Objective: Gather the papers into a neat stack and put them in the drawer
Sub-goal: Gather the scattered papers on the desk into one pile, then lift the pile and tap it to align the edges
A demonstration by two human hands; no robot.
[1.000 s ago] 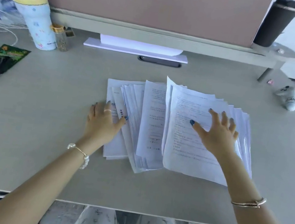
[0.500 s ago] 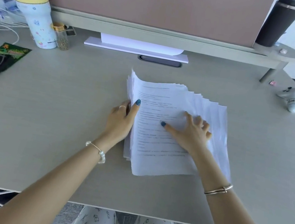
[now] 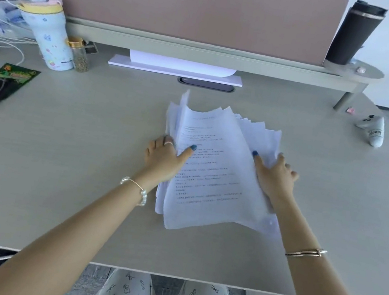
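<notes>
A loose pile of white printed papers (image 3: 211, 176) lies in the middle of the grey desk (image 3: 82, 167), its sheets still fanned out toward the right. My left hand (image 3: 165, 154) grips the pile's left edge, thumb on the top sheet and fingers under the raised edge. My right hand (image 3: 275, 175) holds the right side, thumb on top and fingers tucked among the fanned sheets. The left edge of the pile curls up off the desk. No drawer is in view.
A pastel water bottle (image 3: 49, 38) and a small jar (image 3: 80, 55) stand at the back left, with cables and a dark green packet (image 3: 6, 82). A black tumbler (image 3: 354, 32) sits on the shelf back right. A small white object (image 3: 373, 131) lies at the right.
Both hands have pushed the spread sheets together into a narrower pile. My right hand moved from the top of the sheets to the right edge, and the left edge has lifted.
</notes>
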